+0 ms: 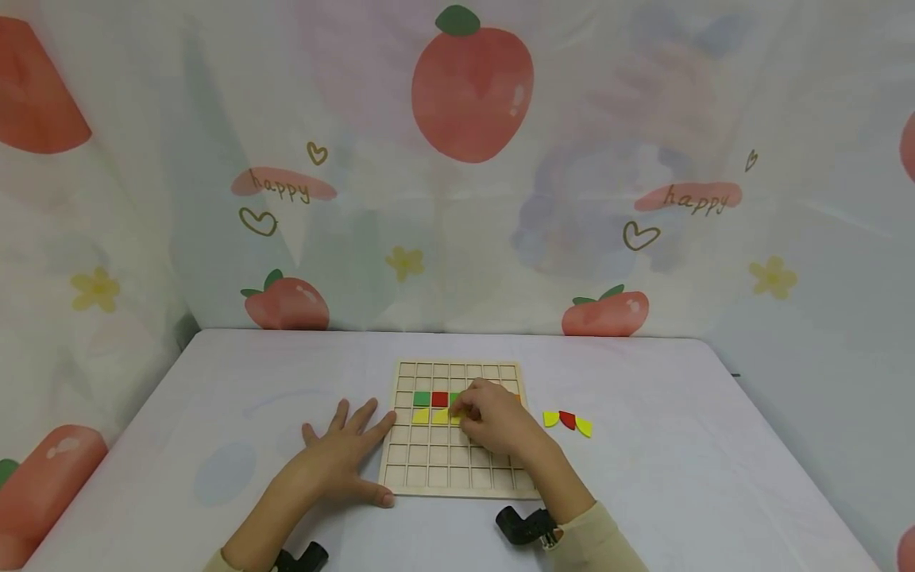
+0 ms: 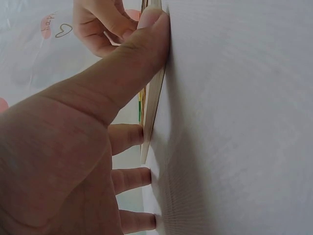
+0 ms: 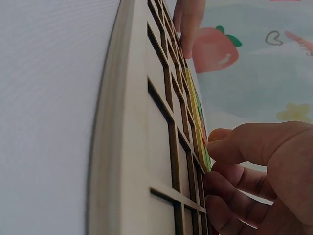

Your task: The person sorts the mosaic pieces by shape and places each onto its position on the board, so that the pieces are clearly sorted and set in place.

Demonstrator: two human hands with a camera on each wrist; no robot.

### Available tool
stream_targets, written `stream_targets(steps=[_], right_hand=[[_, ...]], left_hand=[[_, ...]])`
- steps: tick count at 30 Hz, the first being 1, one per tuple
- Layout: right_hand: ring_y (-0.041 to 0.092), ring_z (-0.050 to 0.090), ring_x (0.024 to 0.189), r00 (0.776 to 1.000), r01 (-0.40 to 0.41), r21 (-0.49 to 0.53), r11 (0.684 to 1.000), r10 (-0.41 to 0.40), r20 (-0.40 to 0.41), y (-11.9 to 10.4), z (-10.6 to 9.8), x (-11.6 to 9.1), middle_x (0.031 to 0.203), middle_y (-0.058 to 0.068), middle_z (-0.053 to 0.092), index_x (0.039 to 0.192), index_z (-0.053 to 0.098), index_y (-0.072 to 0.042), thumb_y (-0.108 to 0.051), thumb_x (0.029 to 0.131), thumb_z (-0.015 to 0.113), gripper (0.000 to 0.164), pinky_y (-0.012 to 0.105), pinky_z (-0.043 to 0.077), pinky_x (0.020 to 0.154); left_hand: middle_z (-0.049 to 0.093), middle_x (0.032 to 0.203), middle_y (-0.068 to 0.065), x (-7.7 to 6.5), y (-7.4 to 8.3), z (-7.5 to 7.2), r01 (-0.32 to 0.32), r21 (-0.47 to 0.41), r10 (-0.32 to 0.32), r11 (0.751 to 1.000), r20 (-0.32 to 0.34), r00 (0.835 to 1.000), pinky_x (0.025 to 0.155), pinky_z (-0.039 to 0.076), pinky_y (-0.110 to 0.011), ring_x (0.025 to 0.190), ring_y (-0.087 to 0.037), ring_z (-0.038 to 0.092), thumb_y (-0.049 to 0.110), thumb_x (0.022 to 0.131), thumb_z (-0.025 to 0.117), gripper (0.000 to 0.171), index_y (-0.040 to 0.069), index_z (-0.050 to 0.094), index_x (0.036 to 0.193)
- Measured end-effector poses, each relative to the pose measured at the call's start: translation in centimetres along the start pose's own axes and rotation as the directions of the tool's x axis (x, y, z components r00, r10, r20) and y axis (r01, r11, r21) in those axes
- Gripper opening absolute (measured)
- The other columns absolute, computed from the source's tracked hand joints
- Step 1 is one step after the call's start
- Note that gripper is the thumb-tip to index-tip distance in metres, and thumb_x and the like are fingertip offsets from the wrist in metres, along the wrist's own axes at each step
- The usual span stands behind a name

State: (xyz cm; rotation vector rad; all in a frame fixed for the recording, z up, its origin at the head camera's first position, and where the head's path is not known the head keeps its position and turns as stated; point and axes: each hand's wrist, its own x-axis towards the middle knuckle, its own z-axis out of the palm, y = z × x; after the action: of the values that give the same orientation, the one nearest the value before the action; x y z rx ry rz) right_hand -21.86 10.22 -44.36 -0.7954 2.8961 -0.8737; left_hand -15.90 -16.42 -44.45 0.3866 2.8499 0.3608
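Note:
A square wooden grid board (image 1: 449, 478) lies on the table. My left hand (image 1: 339, 461) spreads flat at its left side, thumb at the near left corner and a fingertip at the left edge. On the board, my right hand (image 1: 493, 415) has thumb and fingers curled together over a yellow tile (image 1: 455, 418), mostly hidden by the fingertips. Left of it in that row sit two yellow tiles, one being this rounded yellow tile (image 1: 421, 416). The row behind holds a green tile (image 1: 422, 399), a red tile (image 1: 439, 399) and more coloured tiles partly covered by the right hand.
Right of the board, a yellow piece (image 1: 550, 419), a red piece (image 1: 567, 420) and another yellow piece (image 1: 584, 427) lie on the white tablecloth (image 1: 679, 469). A fruit-printed curtain (image 1: 472, 238) stands behind the table. Black wrist devices, such as this right one (image 1: 523, 526), sit below both hands.

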Motion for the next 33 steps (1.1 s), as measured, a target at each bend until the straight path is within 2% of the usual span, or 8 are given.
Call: stream_targets(steps=[6,14,28,33], right_hand=[[0.008,0.054,0.078,1.000,-0.017,-0.009,1.000,0.017,-0.009,0.3,-0.6,0.1,0.098,-0.005,0.064,0.101,0.077,-0.018,-0.006,0.087,0.066,0.022,0.026,0.049,0.071],[0.012,0.052,0.076,0.995,-0.090,0.028,0.996,0.090,-0.032,0.7,-2.3,-0.1,0.098,-0.003,0.065,0.104,0.077,-0.017,-0.007,0.088,0.067,0.021,0.031,0.046,0.068],[0.014,0.062,0.087,0.991,-0.088,0.065,0.994,0.094,-0.098,2.7,-4.8,-1.1,0.106,0.001,0.069,0.108,0.075,-0.012,-0.008,0.088,0.069,0.021,0.034,0.052,0.076],[0.015,0.063,0.088,0.988,-0.087,0.065,0.994,0.095,-0.122,3.2,-5.6,-1.6,0.107,0.003,0.069,0.110,0.074,-0.011,-0.008,0.088,0.068,0.023,0.034,0.052,0.075]], left_hand=[[0.024,0.165,-0.010,-0.1,0.0,0.0,-0.007,0.002,0.007,1.000,-0.005,1.000,0.093,0.011,-0.090,0.149,-0.053,0.011,0.074,0.057,0.080,0.116,0.030,0.036,0.155],[0.023,0.165,-0.009,-0.1,0.0,0.0,-0.005,-0.005,0.005,1.000,-0.002,1.000,0.093,0.010,-0.090,0.149,-0.052,0.010,0.074,0.058,0.080,0.116,0.030,0.036,0.156],[0.025,0.164,-0.011,-0.1,0.1,0.2,-0.002,0.000,0.002,1.000,-0.003,1.000,0.092,0.011,-0.090,0.148,-0.054,0.012,0.074,0.056,0.081,0.117,0.030,0.038,0.155],[0.025,0.164,-0.011,-0.2,0.1,0.1,-0.003,0.008,0.003,1.000,-0.006,1.000,0.092,0.011,-0.090,0.148,-0.054,0.012,0.075,0.056,0.080,0.117,0.030,0.037,0.155]])
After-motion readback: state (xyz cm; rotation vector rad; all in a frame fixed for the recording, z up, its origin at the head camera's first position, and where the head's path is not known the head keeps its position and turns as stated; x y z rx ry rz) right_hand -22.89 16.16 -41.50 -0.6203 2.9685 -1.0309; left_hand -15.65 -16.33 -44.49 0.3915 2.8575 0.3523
